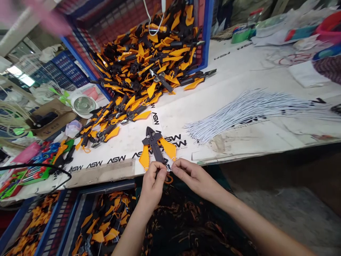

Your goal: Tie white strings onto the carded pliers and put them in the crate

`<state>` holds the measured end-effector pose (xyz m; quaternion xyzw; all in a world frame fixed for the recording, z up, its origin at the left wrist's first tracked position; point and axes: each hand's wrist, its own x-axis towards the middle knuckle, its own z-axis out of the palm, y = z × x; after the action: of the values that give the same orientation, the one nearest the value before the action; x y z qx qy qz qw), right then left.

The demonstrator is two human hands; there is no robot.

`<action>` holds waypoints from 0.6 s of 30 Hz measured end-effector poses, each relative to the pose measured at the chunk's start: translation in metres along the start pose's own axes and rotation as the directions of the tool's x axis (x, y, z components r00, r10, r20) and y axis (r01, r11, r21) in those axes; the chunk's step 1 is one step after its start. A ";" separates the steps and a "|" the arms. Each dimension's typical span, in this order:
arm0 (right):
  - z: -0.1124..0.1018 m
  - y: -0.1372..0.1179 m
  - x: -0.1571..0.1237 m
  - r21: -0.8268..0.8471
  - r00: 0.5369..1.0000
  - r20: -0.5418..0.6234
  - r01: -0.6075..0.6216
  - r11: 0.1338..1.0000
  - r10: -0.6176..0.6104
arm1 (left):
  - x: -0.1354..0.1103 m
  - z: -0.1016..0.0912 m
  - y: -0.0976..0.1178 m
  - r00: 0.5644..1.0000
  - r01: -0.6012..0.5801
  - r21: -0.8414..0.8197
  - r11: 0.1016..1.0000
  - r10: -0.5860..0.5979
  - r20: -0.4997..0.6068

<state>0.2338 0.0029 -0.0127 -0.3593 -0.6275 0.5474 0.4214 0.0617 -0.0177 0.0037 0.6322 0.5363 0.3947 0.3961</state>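
Observation:
A pair of black pliers with orange handle grips (156,145) lies spread open at the table's front edge, jaws pointing away from me. My left hand (153,181) is shut on the lower end of one handle. My right hand (191,176) comes in from the right, its fingertips pinching a thin white cord (168,170) at the handle end. A small orange loop (168,179) hangs just below. Many similar pliers lie heaped in a blue crate (85,67) and spill onto the white table cover (226,81).
A bundle of thin white cords (255,113) lies across the table to the right. A lower blue crate (106,185) full of pliers stands below the front edge. Colourful packets, a small fan and cardboard crowd the left. Bags and containers stand at the back right.

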 end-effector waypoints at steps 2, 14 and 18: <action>0.000 -0.001 0.001 -0.038 1.000 0.005 0.006 0.999 -0.006 | 0.001 -0.001 -0.002 0.998 0.054 -0.104 0.993 -0.052 0.027; 0.009 0.004 0.003 -0.144 0.994 -0.097 -0.067 0.987 0.054 | 0.004 -0.012 -0.010 0.953 -0.300 0.406 0.863 0.294 0.079; 0.012 0.005 0.003 -0.157 0.996 -0.078 -0.063 0.986 0.051 | 0.009 -0.016 -0.006 0.834 -0.516 0.680 0.521 0.485 0.262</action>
<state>0.2213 0.0015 -0.0181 -0.4295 -0.6429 0.4937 0.3982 0.0455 -0.0071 0.0054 0.8699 0.4346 0.2329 -0.0080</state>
